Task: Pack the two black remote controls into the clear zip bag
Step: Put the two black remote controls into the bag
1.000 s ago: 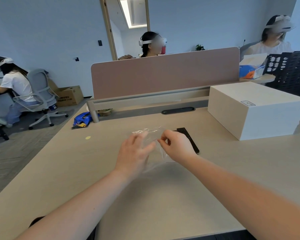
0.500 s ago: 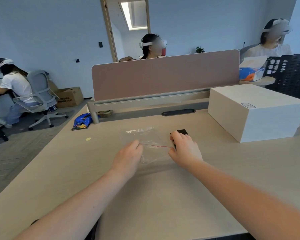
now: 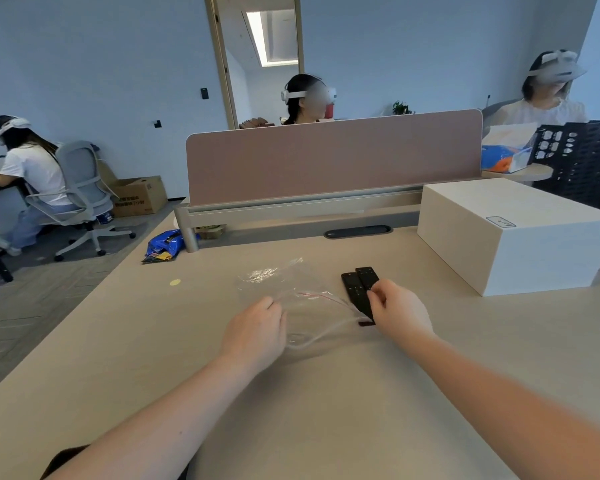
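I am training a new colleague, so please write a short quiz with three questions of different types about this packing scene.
1. True or false: both black remote controls are already inside the clear zip bag.
2. Which hand reaches the remotes? A) left hand B) right hand
3. Fill in: the white box stands on the desk to the ____ of the remotes.

Key:
1. False; they lie side by side on the desk beside the bag.
2. B; the left hand holds the bag's edge.
3. right
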`<action>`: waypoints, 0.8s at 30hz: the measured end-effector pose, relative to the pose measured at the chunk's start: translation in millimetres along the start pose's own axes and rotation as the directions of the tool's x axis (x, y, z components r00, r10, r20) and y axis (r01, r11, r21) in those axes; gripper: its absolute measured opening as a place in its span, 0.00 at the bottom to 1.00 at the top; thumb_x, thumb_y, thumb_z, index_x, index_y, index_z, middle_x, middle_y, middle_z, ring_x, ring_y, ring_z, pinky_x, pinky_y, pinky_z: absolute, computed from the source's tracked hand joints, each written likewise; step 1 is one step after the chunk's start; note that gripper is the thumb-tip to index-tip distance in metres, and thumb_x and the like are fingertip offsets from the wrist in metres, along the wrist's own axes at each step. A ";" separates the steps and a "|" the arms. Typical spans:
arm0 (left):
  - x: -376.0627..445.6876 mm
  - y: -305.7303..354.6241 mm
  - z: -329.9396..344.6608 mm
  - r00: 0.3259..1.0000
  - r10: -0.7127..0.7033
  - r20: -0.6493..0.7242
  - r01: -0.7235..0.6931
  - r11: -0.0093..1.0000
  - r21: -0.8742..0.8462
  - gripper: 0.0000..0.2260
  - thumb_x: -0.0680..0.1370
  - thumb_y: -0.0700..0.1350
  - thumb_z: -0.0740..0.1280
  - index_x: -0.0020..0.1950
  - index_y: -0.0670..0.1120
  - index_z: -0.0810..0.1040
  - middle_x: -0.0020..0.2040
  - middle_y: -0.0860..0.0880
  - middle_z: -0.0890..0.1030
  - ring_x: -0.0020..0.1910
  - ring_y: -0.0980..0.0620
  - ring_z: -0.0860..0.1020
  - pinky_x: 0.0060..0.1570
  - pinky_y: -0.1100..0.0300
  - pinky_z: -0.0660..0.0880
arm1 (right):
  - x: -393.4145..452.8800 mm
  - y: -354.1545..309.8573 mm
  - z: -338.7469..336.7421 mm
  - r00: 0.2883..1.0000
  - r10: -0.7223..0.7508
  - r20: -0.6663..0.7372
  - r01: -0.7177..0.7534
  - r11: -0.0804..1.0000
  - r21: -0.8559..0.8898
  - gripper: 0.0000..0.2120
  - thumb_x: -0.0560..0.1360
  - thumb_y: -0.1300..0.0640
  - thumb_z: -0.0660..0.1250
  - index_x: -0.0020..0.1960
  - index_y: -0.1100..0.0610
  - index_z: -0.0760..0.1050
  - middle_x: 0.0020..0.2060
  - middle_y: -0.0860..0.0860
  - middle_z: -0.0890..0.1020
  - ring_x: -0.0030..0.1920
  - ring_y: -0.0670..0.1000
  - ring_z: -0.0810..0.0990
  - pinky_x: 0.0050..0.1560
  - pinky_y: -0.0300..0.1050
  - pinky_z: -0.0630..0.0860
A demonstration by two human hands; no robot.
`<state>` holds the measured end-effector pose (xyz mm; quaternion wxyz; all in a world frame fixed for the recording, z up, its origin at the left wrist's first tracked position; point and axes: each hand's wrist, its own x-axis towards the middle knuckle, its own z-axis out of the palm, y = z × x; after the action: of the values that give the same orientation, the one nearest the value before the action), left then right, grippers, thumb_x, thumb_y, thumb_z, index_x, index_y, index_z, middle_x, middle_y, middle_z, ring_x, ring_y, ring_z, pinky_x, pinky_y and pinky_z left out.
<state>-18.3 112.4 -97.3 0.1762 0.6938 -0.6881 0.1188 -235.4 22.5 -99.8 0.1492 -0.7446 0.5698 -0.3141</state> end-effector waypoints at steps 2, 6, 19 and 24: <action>-0.5 1.4 -2.3 0.999 -0.005 0.041 0.004 1.000 0.022 0.10 0.74 0.39 0.60 0.51 0.42 0.78 0.47 0.43 0.79 0.45 0.38 0.80 0.39 0.48 0.76 | 4.0 2.7 4.2 0.996 0.047 0.077 -0.035 0.989 -0.147 0.12 0.79 0.51 0.60 0.54 0.58 0.76 0.47 0.56 0.82 0.42 0.55 0.76 0.40 0.44 0.73; 2.9 5.4 -6.2 0.975 -0.049 0.217 0.031 0.996 0.086 0.13 0.72 0.33 0.58 0.55 0.43 0.70 0.53 0.43 0.78 0.52 0.38 0.77 0.45 0.49 0.73 | 7.8 1.0 12.7 0.985 0.076 0.156 -0.037 0.970 -0.242 0.14 0.76 0.48 0.63 0.55 0.56 0.74 0.51 0.54 0.80 0.52 0.57 0.77 0.41 0.45 0.72; 8.8 11.1 -2.4 0.971 -0.113 0.211 0.114 0.993 0.006 0.10 0.77 0.35 0.56 0.58 0.40 0.64 0.41 0.41 0.76 0.39 0.39 0.74 0.35 0.53 0.66 | 4.5 -10.5 24.8 0.978 -0.020 0.208 0.135 0.821 -0.555 0.13 0.78 0.51 0.60 0.56 0.55 0.79 0.56 0.52 0.76 0.62 0.54 0.68 0.51 0.44 0.69; 5.5 3.5 -2.4 0.979 -0.156 0.130 0.167 0.983 -0.074 0.06 0.80 0.41 0.55 0.56 0.42 0.65 0.44 0.39 0.82 0.41 0.37 0.79 0.37 0.50 0.72 | -1.9 -9.8 31.8 0.983 -0.050 0.176 0.145 0.800 -0.582 0.08 0.76 0.58 0.61 0.50 0.54 0.79 0.48 0.51 0.82 0.57 0.54 0.72 0.44 0.42 0.62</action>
<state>-21.5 108.4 -92.6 0.1714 0.7453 -0.6435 0.0316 -208.0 23.0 -118.8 -0.0639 -0.8039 0.5871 -0.0705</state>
